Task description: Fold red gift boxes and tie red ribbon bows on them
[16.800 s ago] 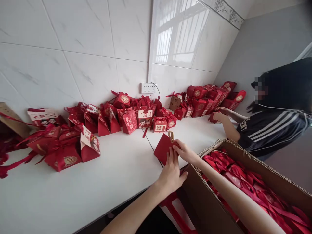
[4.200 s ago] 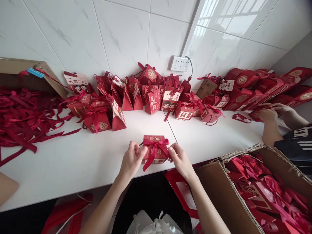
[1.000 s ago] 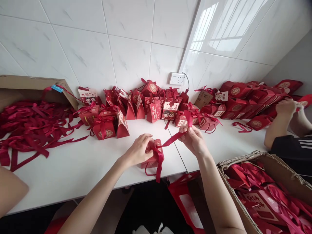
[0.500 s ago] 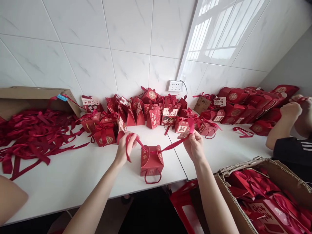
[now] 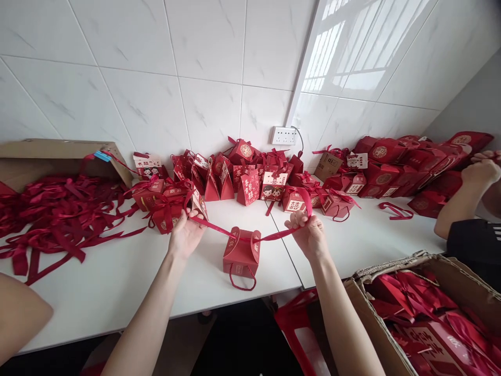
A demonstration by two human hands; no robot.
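A small red gift box (image 5: 241,253) with a twisted cord handle (image 5: 241,287) stands near the front edge of the white table (image 5: 211,292). Through its top runs a red ribbon (image 5: 276,236), stretched out to both sides. My left hand (image 5: 187,232) has the ribbon's left end between thumb and fingers, palm turned up. On the other side my right hand (image 5: 309,232) is closed on the right part of the ribbon, with a loop rising above the fingers. Both hands are apart from the box itself.
A heap of red ribbons (image 5: 66,209) lies at the left by a cardboard box (image 5: 58,149). Finished-looking red boxes (image 5: 246,185) line the wall. A carton (image 5: 368,308) of red boxes stands at the right front. Another person's hand (image 5: 479,175) is at far right.
My left hand has moved left and turned its palm up, pulling the ribbon straighter. The box has shifted slightly left and back. My right hand keeps its grip.
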